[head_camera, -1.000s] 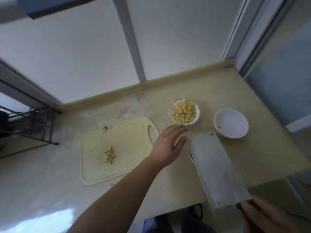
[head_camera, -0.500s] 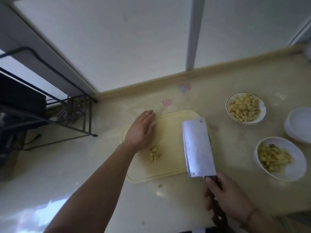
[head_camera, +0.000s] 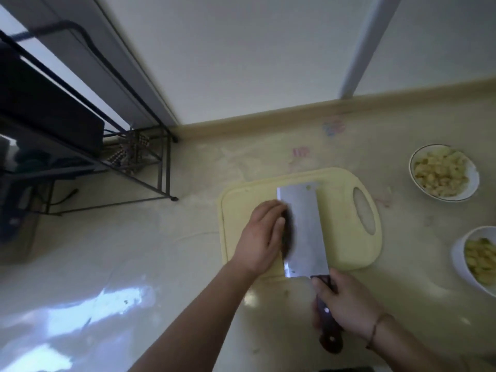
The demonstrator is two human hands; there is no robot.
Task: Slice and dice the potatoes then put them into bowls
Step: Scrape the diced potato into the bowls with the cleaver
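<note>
Right hand (head_camera: 346,304) grips the dark handle of the cleaver (head_camera: 303,229), fingers wrapped around it, thin band on the wrist; blade lies flat-ish over the middle of the pale yellow cutting board (head_camera: 346,218), tip pointing away from the person. Left hand (head_camera: 261,234) sits on the board just left of the blade, fingers straight and together, fingertips right against the blade's left edge, holding nothing visible; dark shadow or reflection where hand meets steel. Diced potato on the board can't be made out, probably hidden under hand and blade, can't tell. One tiny bit stuck on the blade near its far end. Board's oval handle hole faces right. To the right, well apart from the board, a gold-rimmed white bowl (head_camera: 472,170) holds diced potato pieces (head_camera: 440,174); nearer the person at the right frame edge a second white bowl (head_camera: 456,253) holds more potato pieces (head_camera: 480,256), partly cut off. All on a beige countertop (head_camera: 134,251) with glare at lower left. Black wire rack (head_camera: 107,157) stands at the left against the wall
</note>
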